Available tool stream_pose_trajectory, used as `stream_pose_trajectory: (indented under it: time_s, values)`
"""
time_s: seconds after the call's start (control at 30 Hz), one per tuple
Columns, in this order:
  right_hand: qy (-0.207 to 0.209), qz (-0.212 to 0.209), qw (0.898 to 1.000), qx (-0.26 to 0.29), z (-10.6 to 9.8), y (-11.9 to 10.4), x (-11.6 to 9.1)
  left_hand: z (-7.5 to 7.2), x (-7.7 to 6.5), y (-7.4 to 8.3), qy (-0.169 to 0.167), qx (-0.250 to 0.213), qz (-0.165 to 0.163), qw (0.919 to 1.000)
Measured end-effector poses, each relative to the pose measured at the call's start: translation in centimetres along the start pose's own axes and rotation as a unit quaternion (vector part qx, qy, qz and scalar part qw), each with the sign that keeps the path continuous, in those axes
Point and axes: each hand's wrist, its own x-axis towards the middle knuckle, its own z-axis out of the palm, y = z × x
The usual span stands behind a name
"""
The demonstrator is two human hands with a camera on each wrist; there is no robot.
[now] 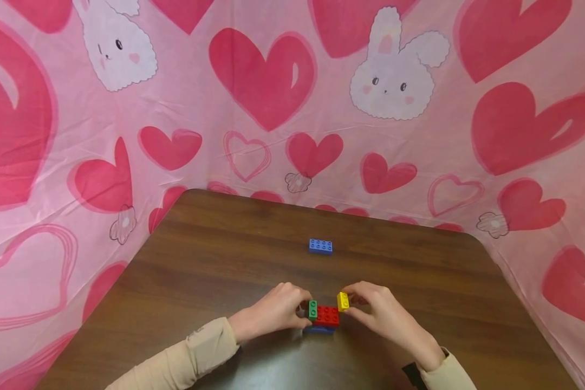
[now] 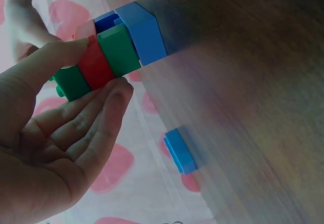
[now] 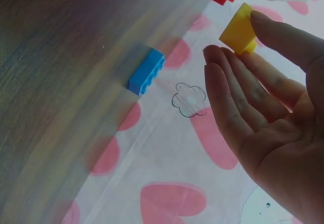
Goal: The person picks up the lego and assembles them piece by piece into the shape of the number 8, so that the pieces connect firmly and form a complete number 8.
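Note:
A small stack of toy building bricks stands near the front of the table. Its bottom is a blue brick (image 2: 145, 34), with a lower green brick (image 2: 119, 50) on it. Above them lies a red brick (image 1: 327, 314), topped at its left end by a small green brick (image 1: 313, 310). My left hand (image 1: 275, 310) grips the stack between thumb and fingers, around the red brick's level. Just right of the stack, my right hand (image 1: 382, 311) pinches a small yellow brick (image 3: 239, 29) between thumb and fingers, apart from the red brick.
A separate blue brick (image 1: 320, 246) lies studs up on the brown wooden table (image 1: 224, 238), farther back than the hands. Behind the table hangs a pink cloth (image 1: 336, 114) with hearts and rabbits, along the back and both sides.

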Motion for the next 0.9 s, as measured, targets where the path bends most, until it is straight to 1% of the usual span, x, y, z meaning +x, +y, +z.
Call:
stream_pose_trajectory:
  time_s: [0.17, 0.33, 0.5, 0.57, 0.9]
  values:
    - [-0.016, 0.006, 1.000, 0.005, -0.28, -0.43, -0.17, -0.10, 0.02, 0.09, -0.005, -0.006, -0.004, 1.0000]
    - [-0.032, 0.008, 0.999, 0.013, -0.35, -0.71, -0.22, -0.13, 0.11, 0.14, -0.007, -0.002, -0.005, 1.0000]
    - [-0.049, 0.021, 0.999, 0.009, -0.25, -0.90, -0.17, -0.22, 0.20, 0.18, -0.018, -0.017, -0.020, 0.9995]
    - [-0.052, 0.019, 0.998, 0.008, -0.23, -0.94, -0.14, -0.25, 0.23, 0.18, -0.020, -0.020, -0.024, 0.9993]
    - [-0.047, -0.015, 0.999, 0.013, 0.12, -1.01, -0.08, -0.25, 0.15, 0.15, -0.018, -0.012, -0.025, 0.9994]
